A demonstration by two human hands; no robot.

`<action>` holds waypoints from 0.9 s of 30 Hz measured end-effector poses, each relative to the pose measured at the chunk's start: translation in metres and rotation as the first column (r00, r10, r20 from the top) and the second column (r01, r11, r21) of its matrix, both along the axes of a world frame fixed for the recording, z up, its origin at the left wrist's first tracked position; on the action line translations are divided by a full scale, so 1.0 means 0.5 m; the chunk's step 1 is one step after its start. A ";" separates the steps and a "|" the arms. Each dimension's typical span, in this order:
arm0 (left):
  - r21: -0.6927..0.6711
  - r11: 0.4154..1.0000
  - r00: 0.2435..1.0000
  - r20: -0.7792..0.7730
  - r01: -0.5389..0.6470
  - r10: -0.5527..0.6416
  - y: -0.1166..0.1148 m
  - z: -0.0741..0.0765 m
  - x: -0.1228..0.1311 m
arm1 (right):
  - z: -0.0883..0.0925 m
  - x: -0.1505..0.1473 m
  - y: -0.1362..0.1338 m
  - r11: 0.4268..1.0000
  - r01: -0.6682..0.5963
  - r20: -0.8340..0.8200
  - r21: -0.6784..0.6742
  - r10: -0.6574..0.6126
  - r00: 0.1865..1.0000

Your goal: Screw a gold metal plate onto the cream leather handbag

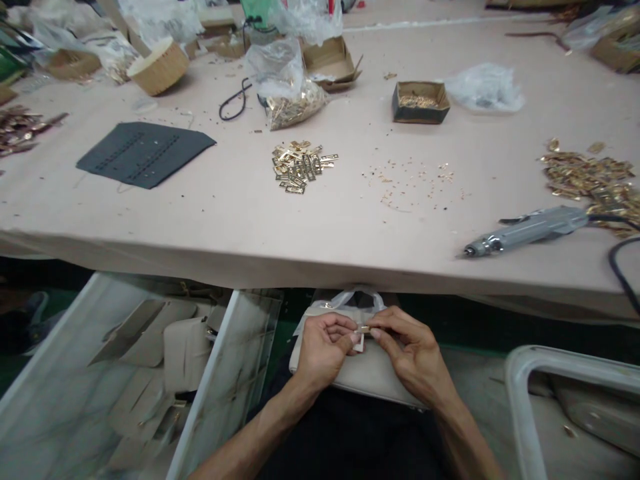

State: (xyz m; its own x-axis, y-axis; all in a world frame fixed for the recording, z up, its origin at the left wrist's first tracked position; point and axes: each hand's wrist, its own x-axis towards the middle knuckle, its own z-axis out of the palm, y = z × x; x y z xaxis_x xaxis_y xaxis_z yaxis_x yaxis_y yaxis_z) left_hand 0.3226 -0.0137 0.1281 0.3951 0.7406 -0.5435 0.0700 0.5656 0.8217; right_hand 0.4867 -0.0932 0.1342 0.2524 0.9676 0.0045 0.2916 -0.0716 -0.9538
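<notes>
While a small gold fitting (365,329) is pinched between the fingertips of the left hand (323,350) and right hand (410,357), both closed on it, it is held just above a pale bag (367,380) on the lap, below the worktop (350,220) edge. Fixing appears barely begun: a pile of gold plates (301,167) is left on the worktop, and the electric screwdriver (530,230) lies untouched well apart.

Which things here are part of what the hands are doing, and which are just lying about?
In hand:
left hand
right hand
small gold clasp plate pinched between them
beige bag panel on the lap

Lying about:
electric screwdriver
pile of gold plates
dark punched leather piece
small box of screws
</notes>
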 end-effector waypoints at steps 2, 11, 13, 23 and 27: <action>-0.007 1.000 1.000 0.002 0.007 -0.007 0.005 0.001 -0.001 | 0.013 0.011 0.009 0.997 -0.080 -0.002 -0.022 0.080 0.997; -0.049 0.997 0.998 0.014 0.061 -0.061 0.022 -0.003 -0.002 | 0.025 0.034 0.056 0.929 -0.274 0.030 -0.248 0.290 0.957; -0.063 0.996 0.998 0.021 0.066 -0.064 0.023 -0.007 -0.003 | 0.019 0.032 0.067 0.939 -0.266 0.039 -0.217 0.281 0.959; -0.063 0.995 0.997 -0.007 0.077 -0.078 0.030 -0.021 -0.004 | -0.001 0.024 0.084 0.929 -0.246 -0.058 -0.277 0.239 0.969; -0.083 0.993 0.997 -0.013 0.080 -0.081 0.035 -0.018 -0.004 | 0.006 0.022 0.091 0.920 -0.272 -0.006 -0.283 0.282 0.959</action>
State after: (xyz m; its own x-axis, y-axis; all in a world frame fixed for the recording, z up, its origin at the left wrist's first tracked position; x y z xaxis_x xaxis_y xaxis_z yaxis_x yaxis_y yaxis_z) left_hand 0.3205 0.0037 0.1191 0.4422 0.6594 -0.6080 0.1309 0.6232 0.7710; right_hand 0.4979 -0.0477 0.1374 -0.0215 0.9624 -0.2707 0.3697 -0.2439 -0.8965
